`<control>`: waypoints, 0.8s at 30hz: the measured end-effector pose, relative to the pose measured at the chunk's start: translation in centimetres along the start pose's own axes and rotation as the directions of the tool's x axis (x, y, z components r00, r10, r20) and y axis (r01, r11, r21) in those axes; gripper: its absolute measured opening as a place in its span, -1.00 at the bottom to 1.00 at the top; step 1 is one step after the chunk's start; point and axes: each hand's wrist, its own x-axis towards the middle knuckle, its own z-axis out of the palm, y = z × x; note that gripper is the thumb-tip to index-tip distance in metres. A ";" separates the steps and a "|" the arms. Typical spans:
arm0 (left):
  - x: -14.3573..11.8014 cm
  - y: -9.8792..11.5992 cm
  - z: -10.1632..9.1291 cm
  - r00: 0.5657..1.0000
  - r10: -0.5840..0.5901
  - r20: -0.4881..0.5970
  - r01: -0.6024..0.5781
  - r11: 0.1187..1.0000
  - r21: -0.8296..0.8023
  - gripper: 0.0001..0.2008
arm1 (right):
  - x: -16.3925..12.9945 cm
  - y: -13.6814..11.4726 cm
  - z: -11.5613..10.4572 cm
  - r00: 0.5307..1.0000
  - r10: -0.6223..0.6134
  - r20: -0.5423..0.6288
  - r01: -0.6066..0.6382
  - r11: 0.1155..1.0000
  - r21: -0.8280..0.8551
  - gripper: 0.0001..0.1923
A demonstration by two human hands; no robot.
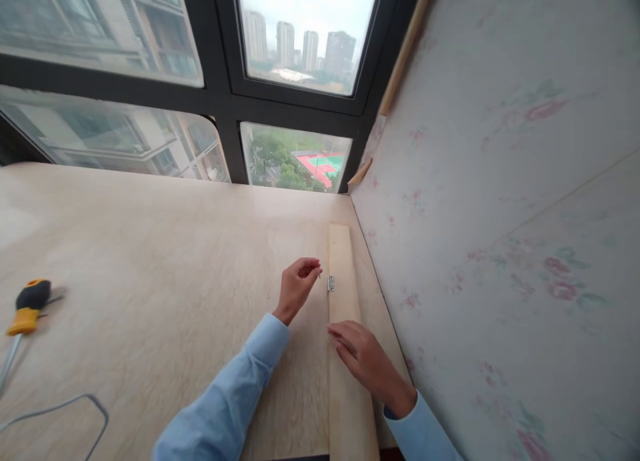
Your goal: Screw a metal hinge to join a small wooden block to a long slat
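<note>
Window: dark-framed glass window [220, 101] along the far side; buildings and greenery show through it.
Wall: white wallpapered wall with pink flowers [480, 247], rising close on the right, beside the right forearm.
Sill: beige, marble-patterned flat surface [165, 261], under everything.
Screwdriver: yellow-and-black-handled screwdriver [30, 304], at the left, well apart from both hands; a thin grey cable [95, 402] curves nearer, at the near left.
Board: long, pale wooden board [343, 261], lying near to far, just left of the wall.
Hinge: small silver metal hinge [331, 283], at the board's left edge, just right of the left fingertips.
Left hand: left hand [295, 291], thumb and fingertips pinched together on a tiny thin metal piece [320, 274].
Right hand: right hand [365, 357], over the board, nearer than the hinge; fingers bent; whether they grip anything, I cannot tell.
</note>
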 end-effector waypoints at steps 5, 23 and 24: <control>0.4 -1.7 1.0 0.970 0.209 0.126 -0.235 0.938 0.255 -0.91 | -0.7 0.2 2.2 0.985 -0.074 -0.156 0.059 0.993 -0.099 -0.67; 1.2 -3.1 2.2 0.956 0.196 0.221 -0.255 0.925 0.282 -0.88 | -0.8 0.5 2.9 0.962 -0.057 -0.268 0.055 0.998 -0.014 -0.69; 1.2 -3.1 2.2 0.956 0.195 0.220 -0.254 0.925 0.282 -0.88 | -0.8 0.5 2.9 0.961 -0.053 -0.272 0.052 0.999 -0.012 -0.68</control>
